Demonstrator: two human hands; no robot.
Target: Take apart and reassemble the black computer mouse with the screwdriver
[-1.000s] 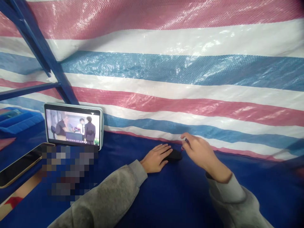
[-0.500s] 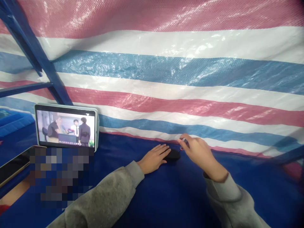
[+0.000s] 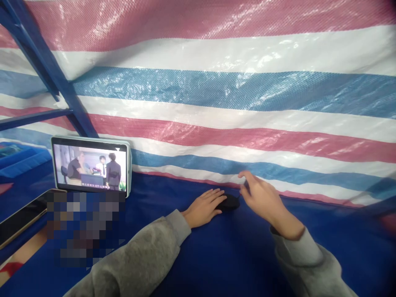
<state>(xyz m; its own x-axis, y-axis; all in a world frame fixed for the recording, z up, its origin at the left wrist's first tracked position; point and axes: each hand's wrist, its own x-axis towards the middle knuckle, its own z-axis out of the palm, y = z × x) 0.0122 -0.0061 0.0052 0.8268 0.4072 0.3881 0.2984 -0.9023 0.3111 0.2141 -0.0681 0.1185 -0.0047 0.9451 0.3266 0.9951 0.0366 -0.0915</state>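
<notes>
My left hand [image 3: 204, 207] lies over the left end of a black, rounded object that looks like a computer mouse [image 3: 231, 202], pressing it to the blue table surface [image 3: 213, 260]. Its fingers stretch across the top, and the thumb rests along the near side. Just right of the mouse is my right hand [image 3: 262, 202], with its index finger raised and hooked and the thumb a little below it. A thin dark cord [image 3: 239, 195] runs from the mouse's right end to the thumb. The other fingers of that hand are mostly hidden.
A tablet-like screen [image 3: 91, 167] in a pale case stands at the left, playing a cartoon. A phone [image 3: 27, 216] lies in front of it, beside a blurred-out patch. Behind are a blue tray [image 3: 24, 161], a blue metal frame [image 3: 52, 66] and a striped plastic sheet [image 3: 216, 90].
My right index finger and thumb came together near the cord half a second ago and are now apart again. My left hand stays on the mouse. The view shifted slightly.
</notes>
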